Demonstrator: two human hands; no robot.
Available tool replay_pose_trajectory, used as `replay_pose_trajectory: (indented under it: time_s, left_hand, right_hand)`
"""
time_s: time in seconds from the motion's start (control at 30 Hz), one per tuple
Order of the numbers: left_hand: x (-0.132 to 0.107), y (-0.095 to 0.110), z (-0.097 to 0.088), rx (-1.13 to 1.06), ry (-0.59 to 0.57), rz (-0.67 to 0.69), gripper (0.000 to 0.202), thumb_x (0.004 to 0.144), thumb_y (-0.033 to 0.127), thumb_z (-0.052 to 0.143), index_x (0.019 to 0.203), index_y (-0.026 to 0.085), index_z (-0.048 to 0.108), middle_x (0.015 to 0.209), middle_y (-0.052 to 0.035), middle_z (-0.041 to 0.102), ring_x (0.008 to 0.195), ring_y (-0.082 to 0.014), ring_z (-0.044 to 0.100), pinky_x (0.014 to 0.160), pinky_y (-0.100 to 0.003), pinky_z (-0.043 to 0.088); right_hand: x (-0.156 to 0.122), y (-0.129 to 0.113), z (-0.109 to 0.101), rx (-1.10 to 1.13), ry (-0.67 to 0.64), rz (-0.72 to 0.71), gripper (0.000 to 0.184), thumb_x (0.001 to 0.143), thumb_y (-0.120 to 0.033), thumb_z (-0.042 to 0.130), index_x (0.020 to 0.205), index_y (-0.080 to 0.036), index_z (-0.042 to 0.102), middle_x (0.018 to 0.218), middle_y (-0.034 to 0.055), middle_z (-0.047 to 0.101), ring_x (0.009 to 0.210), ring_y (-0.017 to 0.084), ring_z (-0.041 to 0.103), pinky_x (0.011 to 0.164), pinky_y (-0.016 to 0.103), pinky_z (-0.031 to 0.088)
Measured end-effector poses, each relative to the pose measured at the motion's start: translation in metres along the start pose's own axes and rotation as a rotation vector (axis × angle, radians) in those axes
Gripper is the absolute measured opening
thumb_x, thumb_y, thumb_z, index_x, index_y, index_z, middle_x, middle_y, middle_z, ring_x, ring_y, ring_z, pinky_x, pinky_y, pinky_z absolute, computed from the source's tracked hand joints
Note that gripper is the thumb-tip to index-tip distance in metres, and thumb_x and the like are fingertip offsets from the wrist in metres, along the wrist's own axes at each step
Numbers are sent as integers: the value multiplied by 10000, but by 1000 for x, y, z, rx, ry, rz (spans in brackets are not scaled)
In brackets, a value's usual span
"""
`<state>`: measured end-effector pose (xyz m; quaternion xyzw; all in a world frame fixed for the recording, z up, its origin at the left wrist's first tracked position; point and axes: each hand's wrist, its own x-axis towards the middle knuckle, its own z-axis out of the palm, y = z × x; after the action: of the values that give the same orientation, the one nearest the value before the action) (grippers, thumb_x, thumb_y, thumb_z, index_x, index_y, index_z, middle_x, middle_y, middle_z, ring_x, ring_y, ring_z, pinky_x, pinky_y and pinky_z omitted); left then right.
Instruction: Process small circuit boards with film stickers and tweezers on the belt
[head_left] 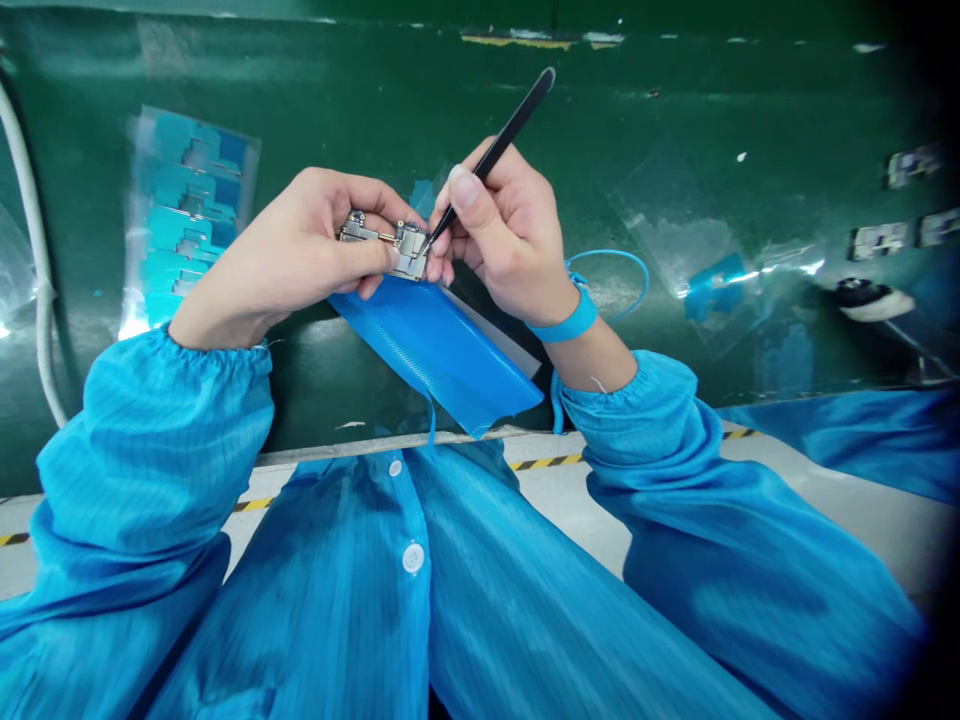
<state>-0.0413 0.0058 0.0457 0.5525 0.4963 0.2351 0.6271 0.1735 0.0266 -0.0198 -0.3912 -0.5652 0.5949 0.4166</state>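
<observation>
Between the thumb and fingers of my left hand (pixel 300 245) is a small circuit board (pixel 410 250) with silvery metal shields, held above the table. My right hand (pixel 502 230) is closed round black tweezers (pixel 510 125) that slant down to the left. Their tip meets the right part of the board, or lies just over it; I cannot tell whether it pinches anything. Below both hands lies a bright blue plastic sheet (pixel 450 355) with a dotted texture. A blue wrist strap (pixel 568 318) circles my right wrist, its cord looping to the right.
On the green table (pixel 360 90), a clear sheet of teal film pieces (pixel 187 215) lies left. A pale cable (pixel 34 240) runs along the far left. Rightward are a clear bag (pixel 716 285) with blue film, several circuit boards (pixel 879 240) and a black-and-white object (pixel 874 298).
</observation>
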Motion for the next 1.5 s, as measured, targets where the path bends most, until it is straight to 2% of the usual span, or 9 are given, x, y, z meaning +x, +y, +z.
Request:
replay_pose_trajectory:
  time_s: [0.3, 0.47, 0.63, 0.83, 1.0, 1.13, 1.23, 1.37, 1.5]
  left_hand:
    - [1, -3, 0, 22, -14, 35, 186, 974, 195, 770, 1146, 208, 838, 822, 3, 726, 705, -117, 583, 622, -306, 417]
    - [1, -3, 0, -4, -9, 41, 192, 955, 271, 859, 1117, 178, 817, 836, 3, 760, 707, -112, 575, 636, -288, 431]
    - [1, -3, 0, 3, -20, 27, 179, 979, 309, 853, 1097, 186, 799, 836, -8, 747, 704, -115, 576, 633, -283, 435]
    - [1, -4, 0, 11, -2, 21, 196, 949, 312, 851, 1124, 228, 827, 885, -22, 774, 721, -145, 577, 649, -319, 424]
    - [2, -4, 0, 8, -16, 39, 249, 953, 350, 886, 1123, 185, 811, 823, 9, 739, 709, -114, 574, 621, -269, 441]
    - [3, -5, 1, 1, 6, 52, 164, 946, 239, 863, 1091, 173, 826, 825, -13, 754, 678, -114, 591, 591, -244, 450]
    - [5, -6, 3, -2, 43, 77, 137, 912, 125, 826, 1040, 167, 851, 763, -29, 737, 620, -123, 583, 565, -243, 436]
    - [6, -8, 2, 12, 39, 94, 130, 938, 139, 838, 1067, 156, 849, 761, -35, 734, 600, -119, 586, 578, -234, 453]
    - [5, -8, 2, 31, 35, 104, 137, 953, 161, 852, 1091, 158, 847, 795, -30, 751, 632, -115, 626, 578, -206, 447]
  right_hand:
    - [-3, -5, 2, 101, -16, -89, 377, 1036, -632, 755, 959, -308, 578, 765, -45, 668, 557, 133, 681, 464, 282, 553]
    - [-2, -5, 1, 53, -24, -70, 403, 1034, -677, 734, 972, -315, 571, 777, -39, 663, 579, 141, 684, 496, 281, 588]
    - [-1, -2, -1, -16, -20, 3, 536, 989, -836, 662, 995, -310, 558, 836, -16, 686, 612, 152, 689, 518, 285, 608]
    - [-2, -3, 2, 50, -5, -62, 424, 1029, -703, 706, 957, -309, 569, 773, -36, 659, 555, 143, 658, 478, 289, 567]
    - [-2, -4, 2, 75, -19, -77, 430, 1015, -700, 743, 964, -306, 579, 772, -37, 672, 551, 138, 661, 475, 285, 573]
    - [-1, -2, 2, 72, -20, -83, 456, 997, -723, 755, 960, -306, 575, 751, -44, 668, 537, 134, 659, 461, 278, 570]
    - [-1, -1, 2, 115, -29, -119, 416, 1026, -660, 764, 963, -291, 583, 739, -49, 666, 531, 124, 669, 452, 264, 557]
    - [-1, 0, 1, 164, -51, -142, 351, 1059, -572, 769, 960, -280, 599, 731, -51, 664, 546, 120, 691, 450, 260, 543]
    - [0, -1, 0, 113, -40, -121, 415, 1029, -669, 756, 956, -298, 585, 753, -45, 667, 547, 126, 681, 454, 283, 535]
